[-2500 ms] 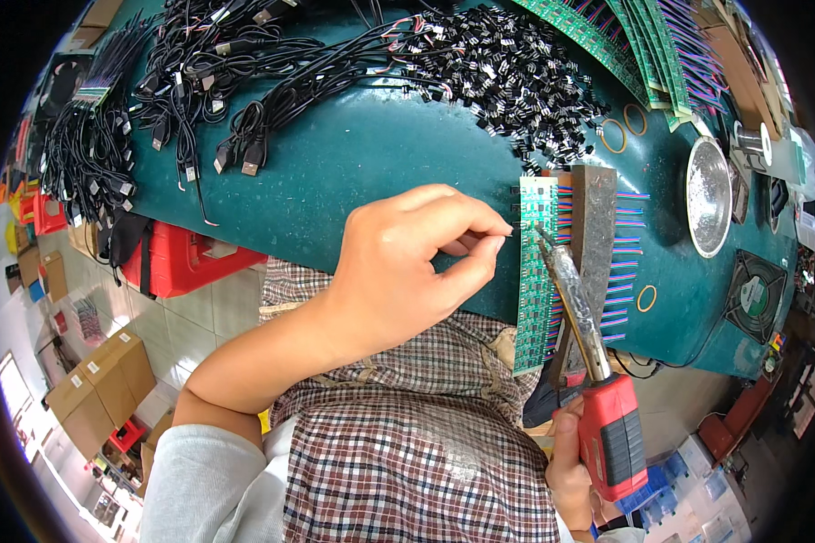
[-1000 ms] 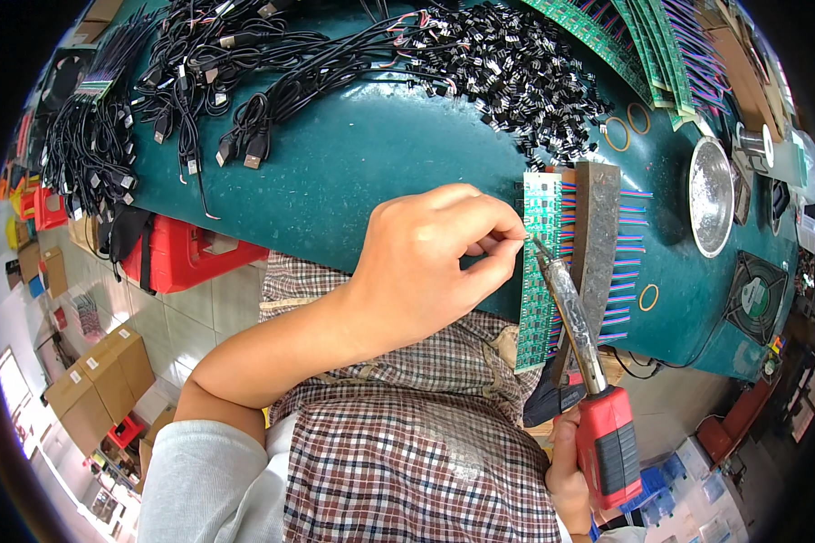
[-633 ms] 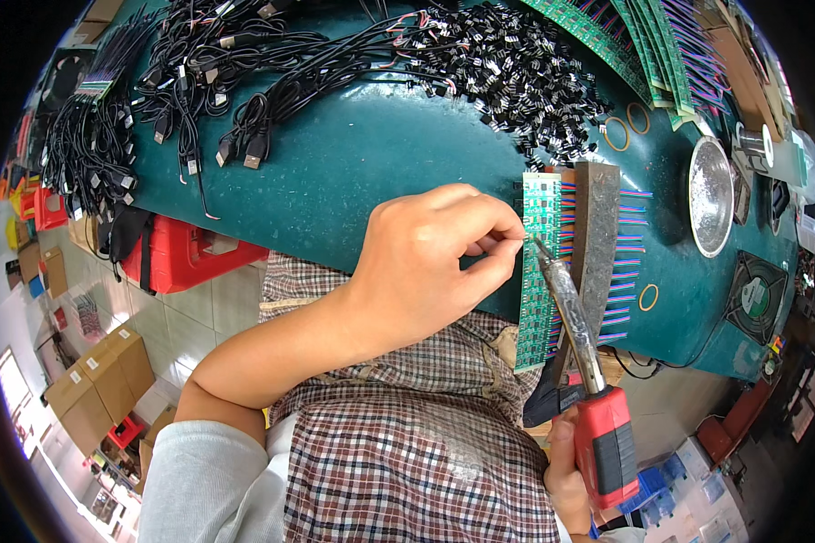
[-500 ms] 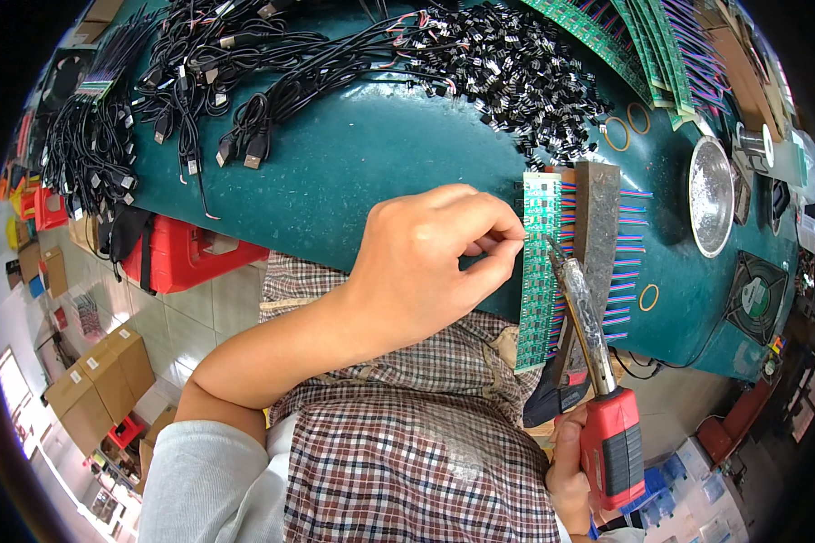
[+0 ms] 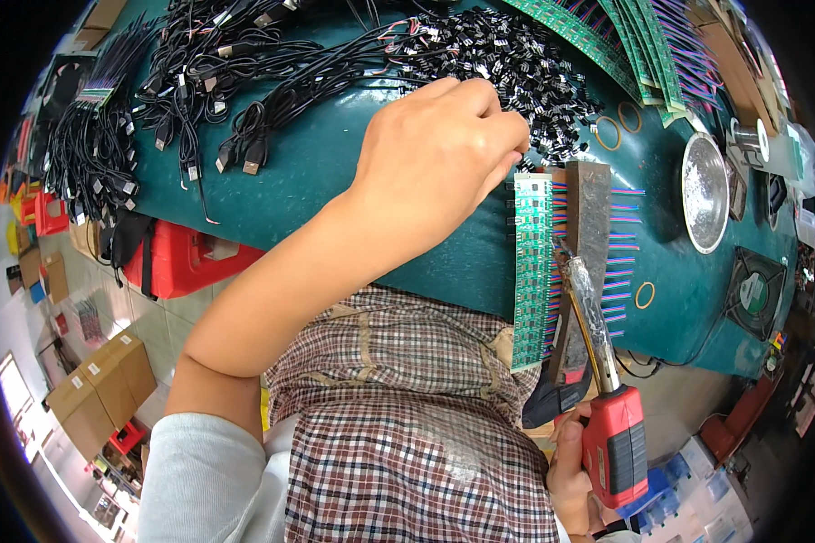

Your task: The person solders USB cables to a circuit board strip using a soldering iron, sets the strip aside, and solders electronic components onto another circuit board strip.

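Observation:
My left hand is over the near edge of a heap of small black connectors, its fingers curled in together. Whatever lies between its fingertips is hidden. Low on the right, my right hand grips a soldering iron with a red and black handle. The iron's tip points up, by the right edge of a long green circuit board. Blue and red wires run out from that board to the right, under a dark grey bar lying across them. A few black connectors stick out along the board's upper left edge.
Bundles of black USB cables lie at the far left of the green table. More wired circuit boards are stacked at the far right. A round metal dish, a small fan and rubber bands sit to the right.
My left hand has moved away from the board's left edge, farther out to the connector heap. The iron's tip has shifted slightly right, off the board's row of joints.

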`<action>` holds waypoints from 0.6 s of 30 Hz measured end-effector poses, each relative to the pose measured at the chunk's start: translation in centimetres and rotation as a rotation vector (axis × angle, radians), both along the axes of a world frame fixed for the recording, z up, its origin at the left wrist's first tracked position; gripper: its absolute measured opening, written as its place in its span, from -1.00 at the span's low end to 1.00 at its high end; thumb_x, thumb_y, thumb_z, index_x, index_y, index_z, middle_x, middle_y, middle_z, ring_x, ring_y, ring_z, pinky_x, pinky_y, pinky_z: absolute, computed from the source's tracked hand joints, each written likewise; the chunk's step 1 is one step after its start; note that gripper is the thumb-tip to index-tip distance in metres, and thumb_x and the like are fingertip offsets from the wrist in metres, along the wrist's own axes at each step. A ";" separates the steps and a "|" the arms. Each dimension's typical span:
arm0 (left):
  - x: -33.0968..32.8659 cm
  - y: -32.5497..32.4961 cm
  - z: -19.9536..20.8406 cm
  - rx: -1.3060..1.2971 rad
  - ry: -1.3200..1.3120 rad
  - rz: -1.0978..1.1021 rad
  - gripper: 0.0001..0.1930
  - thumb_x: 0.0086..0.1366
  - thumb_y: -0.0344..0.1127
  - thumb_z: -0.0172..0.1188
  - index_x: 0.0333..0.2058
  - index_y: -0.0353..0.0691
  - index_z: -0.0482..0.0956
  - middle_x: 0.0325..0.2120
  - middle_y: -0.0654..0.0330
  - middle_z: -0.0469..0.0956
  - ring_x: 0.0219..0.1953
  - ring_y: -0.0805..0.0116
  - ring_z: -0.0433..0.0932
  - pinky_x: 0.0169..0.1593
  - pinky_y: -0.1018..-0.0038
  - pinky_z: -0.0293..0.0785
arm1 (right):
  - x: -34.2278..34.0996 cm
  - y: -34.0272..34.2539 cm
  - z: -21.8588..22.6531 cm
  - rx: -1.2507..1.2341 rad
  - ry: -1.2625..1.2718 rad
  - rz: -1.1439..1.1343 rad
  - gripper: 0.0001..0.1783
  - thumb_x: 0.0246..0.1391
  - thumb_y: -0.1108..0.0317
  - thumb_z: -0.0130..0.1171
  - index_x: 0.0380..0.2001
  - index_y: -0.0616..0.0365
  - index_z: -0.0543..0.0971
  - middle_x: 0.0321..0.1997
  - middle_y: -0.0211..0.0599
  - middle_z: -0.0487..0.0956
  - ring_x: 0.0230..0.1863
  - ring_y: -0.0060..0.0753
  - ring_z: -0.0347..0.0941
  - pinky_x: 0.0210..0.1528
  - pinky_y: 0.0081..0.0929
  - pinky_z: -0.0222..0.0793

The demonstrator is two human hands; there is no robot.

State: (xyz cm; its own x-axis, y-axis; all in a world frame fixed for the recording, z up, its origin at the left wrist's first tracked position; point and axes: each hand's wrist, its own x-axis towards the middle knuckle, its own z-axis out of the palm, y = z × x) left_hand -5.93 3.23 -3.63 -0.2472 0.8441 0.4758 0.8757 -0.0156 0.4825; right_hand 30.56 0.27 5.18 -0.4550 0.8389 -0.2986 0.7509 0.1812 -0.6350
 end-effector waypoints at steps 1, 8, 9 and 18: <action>0.1 0.0 0.1 0.007 0.034 0.016 -0.90 0.18 -0.40 0.44 -0.32 -0.14 0.72 -0.41 0.25 0.57 -0.36 0.21 0.61 -0.30 0.37 0.55 | 0.1 0.0 -0.1 -0.002 0.001 -0.001 -0.69 0.04 0.34 0.42 -0.16 0.22 0.63 -0.17 0.01 0.61 -0.22 0.16 0.57 -0.13 -0.07 0.50; -0.6 -2.5 1.5 -0.097 -0.109 0.102 -0.91 0.21 -0.49 0.41 -0.31 -0.23 0.68 -0.44 0.23 0.63 -0.43 0.38 0.66 -0.35 0.49 0.56 | 0.4 -0.2 -0.5 -0.003 0.033 -0.051 -0.70 0.04 0.33 0.42 -0.17 0.22 0.64 -0.18 -0.01 0.63 -0.20 0.16 0.57 -0.10 -0.06 0.49; -0.5 -2.9 1.6 -0.097 -0.108 0.101 -0.91 0.21 -0.49 0.41 -0.31 -0.23 0.68 -0.44 0.23 0.63 -0.43 0.38 0.66 -0.35 0.49 0.56 | 0.6 -0.1 -0.6 0.013 0.017 -0.029 -0.70 0.04 0.33 0.42 -0.17 0.22 0.64 -0.19 -0.02 0.63 -0.20 0.16 0.57 -0.10 -0.06 0.49; 0.1 -4.6 1.8 -0.073 -0.452 0.088 -0.89 0.20 -0.59 0.38 -0.28 -0.37 0.71 -0.35 0.17 0.72 -0.33 0.47 0.73 -0.25 0.57 0.67 | 0.3 -0.3 -1.1 0.031 0.091 -0.002 -0.69 0.07 0.27 0.45 -0.21 0.23 0.63 -0.22 -0.02 0.64 -0.26 0.12 0.62 -0.16 -0.11 0.55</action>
